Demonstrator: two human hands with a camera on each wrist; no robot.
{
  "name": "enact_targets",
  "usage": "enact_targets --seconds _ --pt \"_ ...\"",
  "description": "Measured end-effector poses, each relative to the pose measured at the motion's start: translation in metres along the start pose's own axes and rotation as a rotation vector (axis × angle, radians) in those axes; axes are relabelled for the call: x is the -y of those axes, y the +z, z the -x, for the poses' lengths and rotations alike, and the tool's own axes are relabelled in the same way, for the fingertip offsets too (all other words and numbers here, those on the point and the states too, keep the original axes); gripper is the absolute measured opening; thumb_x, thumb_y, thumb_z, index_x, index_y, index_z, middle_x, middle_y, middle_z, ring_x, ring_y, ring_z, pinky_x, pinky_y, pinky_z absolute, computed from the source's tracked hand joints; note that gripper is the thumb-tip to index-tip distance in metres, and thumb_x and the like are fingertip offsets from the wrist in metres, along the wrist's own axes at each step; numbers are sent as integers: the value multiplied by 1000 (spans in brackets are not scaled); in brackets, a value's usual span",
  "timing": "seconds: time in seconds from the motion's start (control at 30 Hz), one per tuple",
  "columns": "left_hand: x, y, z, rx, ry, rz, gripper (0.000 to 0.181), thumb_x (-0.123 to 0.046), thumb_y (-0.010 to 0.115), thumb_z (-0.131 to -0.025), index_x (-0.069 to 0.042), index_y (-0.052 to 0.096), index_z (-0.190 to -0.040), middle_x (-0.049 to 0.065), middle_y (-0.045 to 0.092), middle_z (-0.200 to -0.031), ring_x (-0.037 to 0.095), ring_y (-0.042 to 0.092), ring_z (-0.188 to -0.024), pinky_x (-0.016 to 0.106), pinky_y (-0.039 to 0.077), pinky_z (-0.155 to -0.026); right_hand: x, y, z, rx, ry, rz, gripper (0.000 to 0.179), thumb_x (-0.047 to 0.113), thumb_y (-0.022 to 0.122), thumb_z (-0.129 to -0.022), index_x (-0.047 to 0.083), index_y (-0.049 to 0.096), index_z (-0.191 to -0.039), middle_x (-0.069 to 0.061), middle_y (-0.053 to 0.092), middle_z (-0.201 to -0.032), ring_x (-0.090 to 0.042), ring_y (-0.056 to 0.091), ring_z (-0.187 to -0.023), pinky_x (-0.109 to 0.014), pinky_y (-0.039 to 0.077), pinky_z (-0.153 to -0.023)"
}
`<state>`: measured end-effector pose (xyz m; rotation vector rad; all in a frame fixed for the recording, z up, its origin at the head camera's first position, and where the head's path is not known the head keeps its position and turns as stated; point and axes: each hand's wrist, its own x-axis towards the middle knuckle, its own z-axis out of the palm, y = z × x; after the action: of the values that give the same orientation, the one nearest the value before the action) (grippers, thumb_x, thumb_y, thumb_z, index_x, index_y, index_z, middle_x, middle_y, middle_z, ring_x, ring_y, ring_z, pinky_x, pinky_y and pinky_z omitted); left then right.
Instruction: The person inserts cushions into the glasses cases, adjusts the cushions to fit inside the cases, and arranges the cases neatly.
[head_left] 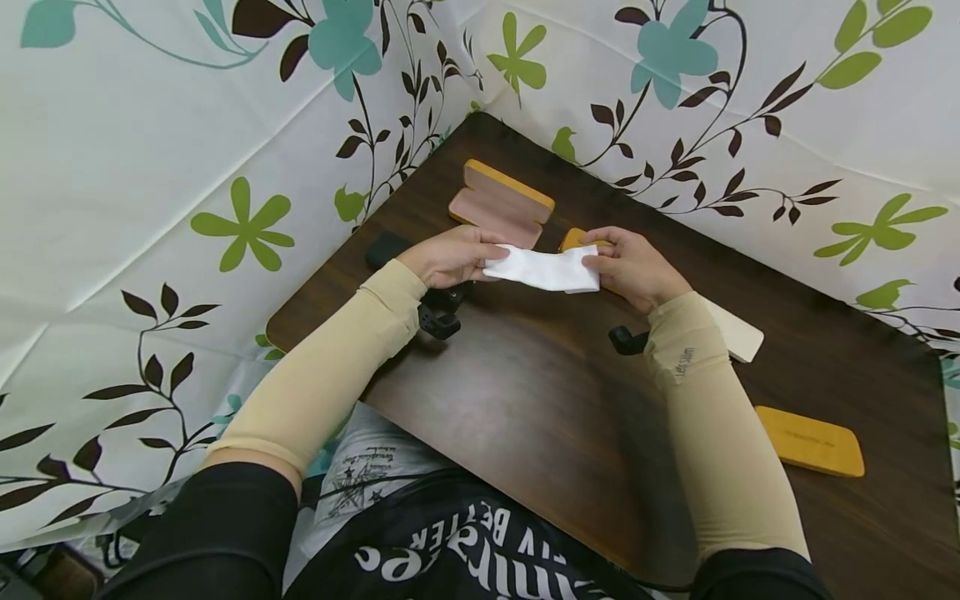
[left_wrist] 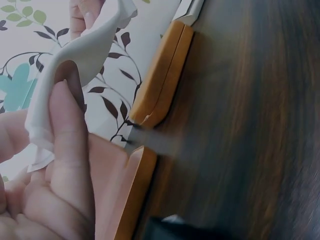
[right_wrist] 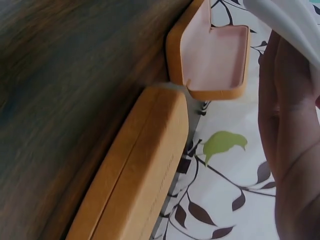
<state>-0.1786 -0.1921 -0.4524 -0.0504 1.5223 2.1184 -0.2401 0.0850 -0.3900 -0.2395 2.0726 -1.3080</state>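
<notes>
A folded white cloth [head_left: 543,268] is stretched between both hands above the table. My left hand [head_left: 453,254] pinches its left end between thumb and fingers; the left wrist view shows the cloth [left_wrist: 75,55] bending over the fingers. At the other end, my right hand [head_left: 633,267] grips the cloth with thumb and fingertips. Just beyond the left hand lies an open yellow hinged case [head_left: 510,185] with a pink lining. A closed yellow case [right_wrist: 135,165] stands behind the right hand, mostly hidden by it in the head view.
Another yellow case [head_left: 810,442] lies closed on the dark wooden table [head_left: 510,375], right of my right forearm. A white box [head_left: 735,329] sits partly behind that forearm. Near the left wrist is a dark object [head_left: 386,247]. Flower-patterned fabric [head_left: 240,225] hangs along the table's far edges.
</notes>
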Motion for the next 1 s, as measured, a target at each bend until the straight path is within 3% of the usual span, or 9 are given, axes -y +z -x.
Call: enact_targets --seconds 0.1,0.3,0.43,0.67,0.8,1.0 --pt "-7 -5 -1 -6 -1 -25 44 -6 48 -107 4 44 -149 21 55 -140 18 67 -103 51 36 -113 2 1 -5 4 5 -46 47 3 55 -103 -1 38 -147 -15 50 -138 -22 55 -115 -27 55 -84" --pt "-20 -16 -6 3 19 -76 42 -5 50 -106 1 48 -148 15 59 -133 16 66 -101 50 37 -112 2 3 -16 -18 -6 -176 42 1 56 -102 0 43 -142 -13 50 -130 -22 55 -115 -26 56 -82" --pt "-22 -30 -5 -5 11 -82 43 -4 52 -105 -1 49 -148 14 58 -131 17 66 -102 49 41 -110 3 12 -26 -35 12 -198 41 1 56 -103 3 44 -142 -13 49 -128 -23 56 -114 -28 56 -83" --pt "-32 -54 2 -73 -40 -37 45 -9 50 -107 -2 44 -151 13 53 -133 18 65 -102 30 56 -81 5 27 -43 -20 39 -293 51 0 56 -102 3 38 -150 -14 49 -128 -27 54 -118 -33 56 -89" --pt "-42 -59 -4 -71 -48 -37 47 -12 49 -108 -3 40 -153 13 55 -129 18 65 -100 28 57 -78 4 30 -51 -37 37 -370 54 -2 53 -103 5 34 -153 -15 45 -131 -27 52 -119 -37 53 -94" --pt "-52 -62 -17 -95 -89 -39 45 -18 46 -109 -5 42 -152 13 54 -130 20 63 -103 30 57 -80 2 30 -62 -88 76 -574 57 1 51 -104 10 28 -155 -16 40 -147 -27 52 -118 -43 47 -103"
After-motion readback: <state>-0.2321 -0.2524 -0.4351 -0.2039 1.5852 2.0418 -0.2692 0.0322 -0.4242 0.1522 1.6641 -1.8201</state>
